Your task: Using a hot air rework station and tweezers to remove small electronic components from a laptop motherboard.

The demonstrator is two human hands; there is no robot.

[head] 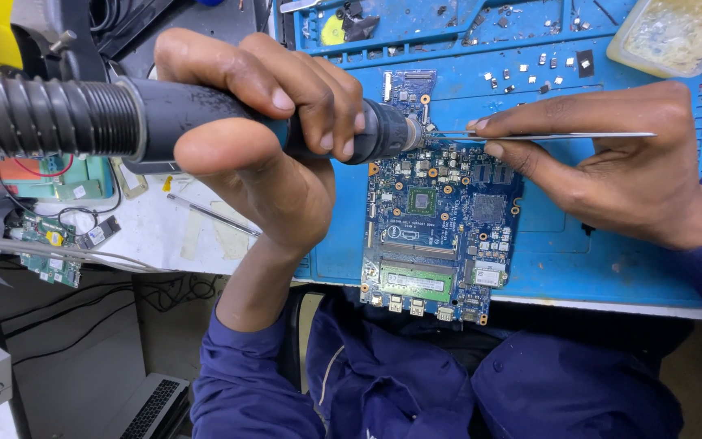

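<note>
Head camera, looking down on a repair bench: a person in dark blue work clothes bends over a blue rectangular laptop circuit board (440,211) lying on a blue rubber work mat (578,244). The left hand (262,138) is wrapped around the black cylindrical handle of a hot-air tool (286,122), fingers closed tightly on the grip, with its ribbed black hose (42,114) trailing off to the left. The tool's metal nozzle sits just above the board's upper edge. The right hand (611,162) pinches a pair of slim silver metal tweezers (546,136), thumb and forefinger pressed together on the shaft, the tips reaching in to meet the nozzle at the same spot near the top of the board.

Judging by the scene, the work is in mid-course: heat and tweezers are both on one small part, whose own state is too small to make out, so it cannot be said whether it has come free or been seated. The rest of the board looks populated, with a green memory stick (416,282) in its slot near the bottom edge. Loose tiny components (542,69) lie scattered on the mat's upper trays, beside a translucent plastic tub (676,32). A second green circuit board (46,244) rests on the white tabletop at the left.
</note>
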